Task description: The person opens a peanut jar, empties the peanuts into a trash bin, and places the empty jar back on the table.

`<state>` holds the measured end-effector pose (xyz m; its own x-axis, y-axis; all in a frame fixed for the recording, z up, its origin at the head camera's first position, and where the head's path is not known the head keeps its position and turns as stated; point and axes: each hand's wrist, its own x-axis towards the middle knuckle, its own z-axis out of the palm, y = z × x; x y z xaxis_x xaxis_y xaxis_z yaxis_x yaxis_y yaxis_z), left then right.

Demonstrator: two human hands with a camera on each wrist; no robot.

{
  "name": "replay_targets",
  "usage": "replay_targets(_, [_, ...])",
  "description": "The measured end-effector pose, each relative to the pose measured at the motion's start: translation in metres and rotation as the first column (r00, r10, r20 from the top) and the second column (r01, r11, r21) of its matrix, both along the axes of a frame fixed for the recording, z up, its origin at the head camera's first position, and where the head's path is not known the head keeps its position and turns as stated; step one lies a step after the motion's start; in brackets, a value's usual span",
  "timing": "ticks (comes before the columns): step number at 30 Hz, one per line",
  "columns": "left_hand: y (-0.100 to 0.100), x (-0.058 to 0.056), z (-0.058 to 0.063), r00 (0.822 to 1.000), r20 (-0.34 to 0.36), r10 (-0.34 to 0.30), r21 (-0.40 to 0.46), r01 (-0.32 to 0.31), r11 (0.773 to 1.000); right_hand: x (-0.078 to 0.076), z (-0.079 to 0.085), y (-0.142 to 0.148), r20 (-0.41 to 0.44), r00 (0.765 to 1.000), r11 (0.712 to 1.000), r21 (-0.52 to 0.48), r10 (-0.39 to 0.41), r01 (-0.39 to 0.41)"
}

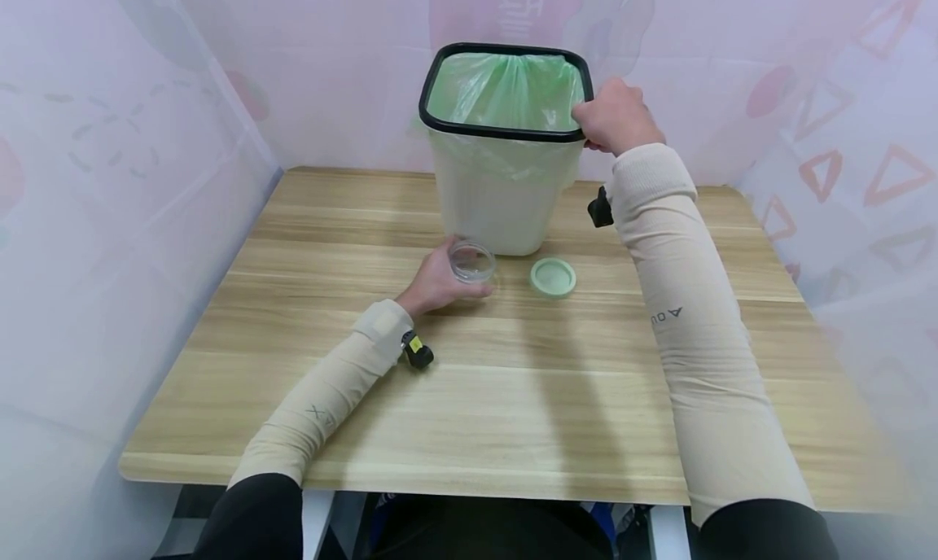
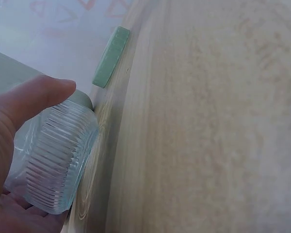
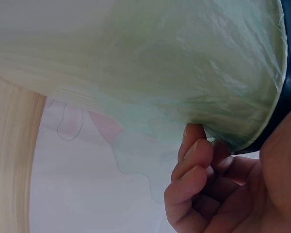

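My left hand (image 1: 440,283) holds a clear ribbed glass jar (image 2: 60,153) low at the table, thumb on one side and fingers round the other. The jar's open mouth faces up in the head view. Right behind it stands a pale trash can (image 1: 494,198) with a black rim (image 1: 506,133) and a green plastic liner (image 1: 506,88). At the can's right front corner my right hand (image 1: 623,119) grips the rim, its fingers curled beneath in the right wrist view. A light green round lid (image 1: 553,277) lies just right of the jar.
The wooden table (image 1: 469,430) reaches back to a patterned pale sheet (image 1: 352,80), with more sheeting along both sides. The trash can stands toward the table's back edge. Small black cameras (image 1: 418,351) are strapped at both wrists.
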<state>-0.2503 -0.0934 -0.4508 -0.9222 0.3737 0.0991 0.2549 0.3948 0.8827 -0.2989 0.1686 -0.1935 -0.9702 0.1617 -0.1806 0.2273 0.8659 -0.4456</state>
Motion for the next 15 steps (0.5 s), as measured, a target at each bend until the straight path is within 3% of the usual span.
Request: replay_targets(15, [-0.0048, 0.0031, -0.0054, 0.999, -0.035, 0.017, -0.005, -0.017, 1.000, -0.0025, -0.0017, 0.0042, 0.017, 1.000, 1.000, -0.019, -0.001, 0.001])
